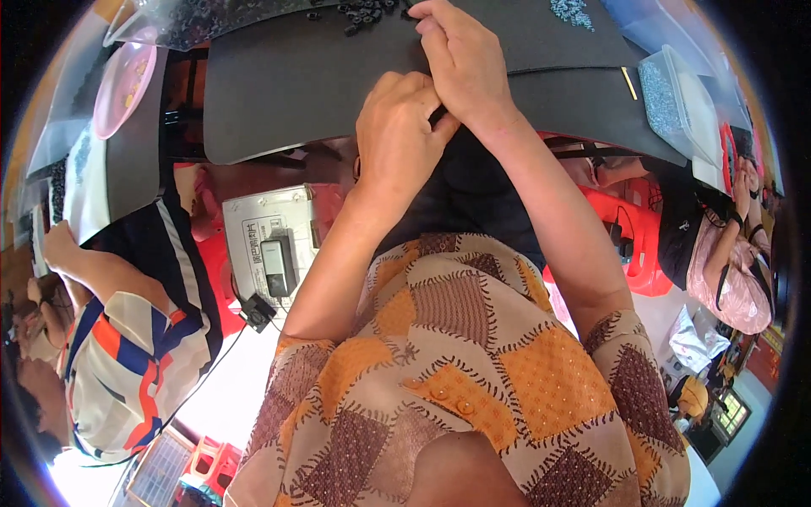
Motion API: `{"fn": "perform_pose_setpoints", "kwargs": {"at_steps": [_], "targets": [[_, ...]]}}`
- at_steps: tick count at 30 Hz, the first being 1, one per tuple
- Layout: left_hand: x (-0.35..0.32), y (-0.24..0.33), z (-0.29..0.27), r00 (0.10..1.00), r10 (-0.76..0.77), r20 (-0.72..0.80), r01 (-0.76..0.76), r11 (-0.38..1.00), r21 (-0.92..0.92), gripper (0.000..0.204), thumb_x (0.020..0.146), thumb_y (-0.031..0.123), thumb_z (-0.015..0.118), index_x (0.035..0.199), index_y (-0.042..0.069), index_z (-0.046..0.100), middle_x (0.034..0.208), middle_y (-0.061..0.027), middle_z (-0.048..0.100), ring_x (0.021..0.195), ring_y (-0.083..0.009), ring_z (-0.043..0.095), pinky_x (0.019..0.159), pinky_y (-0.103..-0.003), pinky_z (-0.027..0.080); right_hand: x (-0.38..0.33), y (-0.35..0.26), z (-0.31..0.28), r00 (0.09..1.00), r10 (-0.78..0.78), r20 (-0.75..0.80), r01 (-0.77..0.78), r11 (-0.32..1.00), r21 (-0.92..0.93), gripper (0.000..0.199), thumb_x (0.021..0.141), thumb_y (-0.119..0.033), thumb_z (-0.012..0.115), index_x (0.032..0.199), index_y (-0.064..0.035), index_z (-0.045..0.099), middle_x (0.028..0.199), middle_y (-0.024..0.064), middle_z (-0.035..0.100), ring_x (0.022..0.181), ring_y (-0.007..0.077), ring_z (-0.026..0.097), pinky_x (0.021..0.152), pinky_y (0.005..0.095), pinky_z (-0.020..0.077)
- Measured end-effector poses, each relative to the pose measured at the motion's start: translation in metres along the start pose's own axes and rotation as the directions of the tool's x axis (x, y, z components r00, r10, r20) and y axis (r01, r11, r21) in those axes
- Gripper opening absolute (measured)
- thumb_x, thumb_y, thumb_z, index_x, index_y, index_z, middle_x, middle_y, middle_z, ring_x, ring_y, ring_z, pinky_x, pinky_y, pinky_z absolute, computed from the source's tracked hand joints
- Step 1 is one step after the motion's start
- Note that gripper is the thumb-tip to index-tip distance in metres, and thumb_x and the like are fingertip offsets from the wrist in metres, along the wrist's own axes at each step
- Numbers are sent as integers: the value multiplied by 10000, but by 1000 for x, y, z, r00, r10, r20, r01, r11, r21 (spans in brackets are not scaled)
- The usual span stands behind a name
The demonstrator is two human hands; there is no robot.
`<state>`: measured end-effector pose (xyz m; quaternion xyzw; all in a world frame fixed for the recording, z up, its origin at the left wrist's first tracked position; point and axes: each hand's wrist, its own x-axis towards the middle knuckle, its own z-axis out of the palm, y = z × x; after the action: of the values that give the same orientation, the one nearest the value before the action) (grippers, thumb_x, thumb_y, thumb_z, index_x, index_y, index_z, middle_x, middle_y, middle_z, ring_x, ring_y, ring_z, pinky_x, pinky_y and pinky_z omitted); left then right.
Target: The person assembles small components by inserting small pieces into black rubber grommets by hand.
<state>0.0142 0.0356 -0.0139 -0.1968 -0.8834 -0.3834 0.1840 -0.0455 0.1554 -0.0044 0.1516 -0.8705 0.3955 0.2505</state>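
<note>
Above the edge of the dark grey table (279, 93), my left hand (395, 122) is closed, its fingers curled under and out of sight. What it holds, if anything, is hidden. My right hand (469, 72) reaches past it, its wrist close beside the left fingers. Its fingers are drawn together at the near side of a loose heap of small black pieces (363, 15). Something dark shows by the fingertips, too small to name.
Small blue pieces (573, 13) lie far right. Nearby are a thin yellow stick (629, 83) and a clear tub of blue bits (663, 97). A clear bag of black pieces (203, 21) and a pink bowl (122, 93) are on the left. People sit on both sides.
</note>
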Motion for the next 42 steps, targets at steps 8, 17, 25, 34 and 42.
{"fn": "perform_pose_setpoints", "kwargs": {"at_steps": [8, 17, 25, 34, 42], "targets": [[-1, -5, 4, 998, 1, -56, -4, 999, -46, 173, 668, 112, 822, 814, 66, 741, 869, -34, 690, 808, -264, 601, 705, -388, 504, 3, -1, -2, 975, -179, 134, 195, 973, -121, 239, 1001, -228, 488, 970, -32, 621, 870, 168, 569, 821, 362, 531, 746, 452, 435], [1, -2, 1, 997, -80, 13, 81, 993, -83, 179, 664, 81, 815, 835, 69, 761, 924, -42, 714, 824, -269, 600, 757, -368, 501, 4, -4, -4, 968, -132, 214, 175, 964, -198, 296, 1012, -285, 471, 901, -44, 603, 863, 150, 525, 835, 352, 510, 754, 443, 417], [4, 0, -1, 993, -114, 18, 115, 987, -115, 162, 667, 90, 812, 818, 62, 759, 920, -37, 711, 837, -267, 599, 768, -370, 498, 4, 4, -1, 911, -395, 117, 411, 891, -194, 298, 1016, -289, 456, 894, -51, 589, 862, 149, 515, 840, 352, 500, 768, 433, 406], [3, -2, 1, 994, -112, 14, 112, 987, -114, 160, 663, 87, 809, 814, 65, 762, 871, -36, 698, 789, -256, 589, 729, -361, 497, 4, 3, -3, 961, -137, 241, 185, 965, -188, 302, 1022, -281, 429, 899, -52, 583, 872, 144, 518, 852, 346, 496, 779, 434, 396], [3, -2, 0, 995, -102, 20, 103, 990, -92, 160, 662, 105, 811, 811, 70, 763, 875, -33, 700, 799, -253, 604, 729, -371, 507, 6, 3, -2, 961, -116, 253, 172, 962, -213, 337, 1024, -316, 457, 936, -55, 650, 834, 84, 578, 805, 270, 553, 759, 368, 437]]}}
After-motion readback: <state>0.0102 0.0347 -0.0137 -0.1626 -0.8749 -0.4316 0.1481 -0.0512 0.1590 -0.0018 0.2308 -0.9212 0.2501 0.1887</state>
